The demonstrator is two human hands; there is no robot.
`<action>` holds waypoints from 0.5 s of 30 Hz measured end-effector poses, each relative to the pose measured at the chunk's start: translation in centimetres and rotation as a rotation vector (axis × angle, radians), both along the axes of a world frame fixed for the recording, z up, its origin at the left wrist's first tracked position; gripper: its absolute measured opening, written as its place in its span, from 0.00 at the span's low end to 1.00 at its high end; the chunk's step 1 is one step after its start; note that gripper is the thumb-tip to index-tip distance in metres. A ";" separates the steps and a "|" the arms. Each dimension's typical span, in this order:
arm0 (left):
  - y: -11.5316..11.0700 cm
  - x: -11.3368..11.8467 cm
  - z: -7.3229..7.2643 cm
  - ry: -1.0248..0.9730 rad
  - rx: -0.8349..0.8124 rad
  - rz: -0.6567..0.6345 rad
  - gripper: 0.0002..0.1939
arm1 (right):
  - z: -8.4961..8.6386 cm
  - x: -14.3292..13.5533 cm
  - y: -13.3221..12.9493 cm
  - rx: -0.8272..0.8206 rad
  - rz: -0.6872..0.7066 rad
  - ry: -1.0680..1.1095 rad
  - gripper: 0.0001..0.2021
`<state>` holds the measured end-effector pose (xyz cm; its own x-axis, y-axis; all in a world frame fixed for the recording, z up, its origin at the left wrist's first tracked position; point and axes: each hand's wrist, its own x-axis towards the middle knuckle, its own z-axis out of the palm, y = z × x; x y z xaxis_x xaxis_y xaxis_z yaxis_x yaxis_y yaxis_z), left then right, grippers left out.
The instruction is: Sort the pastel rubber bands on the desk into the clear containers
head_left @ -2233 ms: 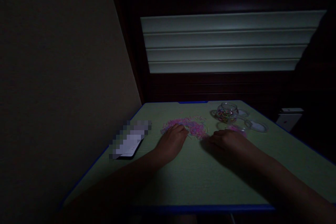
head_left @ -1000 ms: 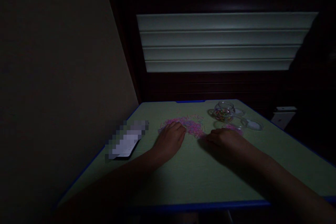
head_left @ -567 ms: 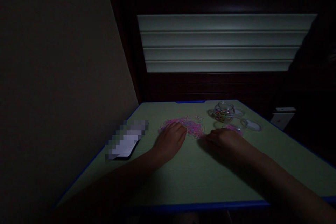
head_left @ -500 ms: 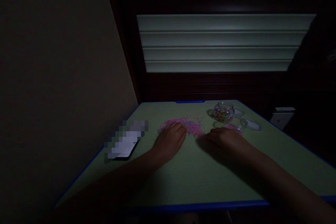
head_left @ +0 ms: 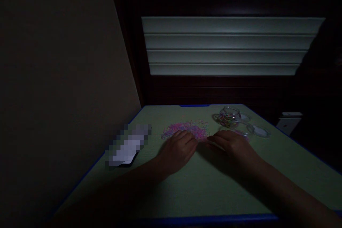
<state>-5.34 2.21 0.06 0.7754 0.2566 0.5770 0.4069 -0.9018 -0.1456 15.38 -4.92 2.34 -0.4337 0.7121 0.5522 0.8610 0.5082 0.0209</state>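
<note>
A loose pile of tiny pink and purple bands, probably small elastics [head_left: 184, 127], is spread on the table. My left hand [head_left: 180, 148] rests at the pile's near edge, its fingers curled together and their tips hidden. Close to its right, my right hand [head_left: 229, 142] is closed in a pinch, with the fingertips pointing towards the left hand. Something pinkish shows in the narrow gap between the two hands, too dim and small to make out. Behind the right hand lies a clear container [head_left: 243, 134] with pink pieces in it, partly covered by that hand.
A round glass jar [head_left: 229, 117] with multicoloured bands stands at the back right. Clear lids [head_left: 258, 131] lie beside it. On the left is a blurred flat phone-like object [head_left: 128, 148]. The pale green table [head_left: 171, 192] has blue edges; a wall borders its left side.
My left hand has moved right and slightly nearer me, closing the gap to my right hand. The right hand stays near its place, and the view has shifted a little.
</note>
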 end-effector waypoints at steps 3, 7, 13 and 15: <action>-0.2 0.0 0.0 0.002 0.036 -0.028 0.08 | -0.1 -0.2 0.0 -0.016 0.011 0.001 0.10; -0.3 0.1 0.3 -0.004 0.049 -0.046 0.08 | -0.2 -0.4 0.0 -0.016 0.023 -0.014 0.09; -0.3 0.1 0.4 0.026 0.075 -0.050 0.08 | -0.1 -0.5 -0.1 -0.017 0.033 -0.064 0.08; -0.3 0.1 0.4 0.034 0.077 -0.045 0.08 | -0.1 -0.6 -0.1 -0.036 0.027 -0.086 0.08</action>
<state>-5.28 1.88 0.41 0.8048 0.1768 0.5666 0.3594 -0.9048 -0.2283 14.81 -5.06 2.22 -0.4979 0.7180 0.4864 0.8426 0.5332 0.0754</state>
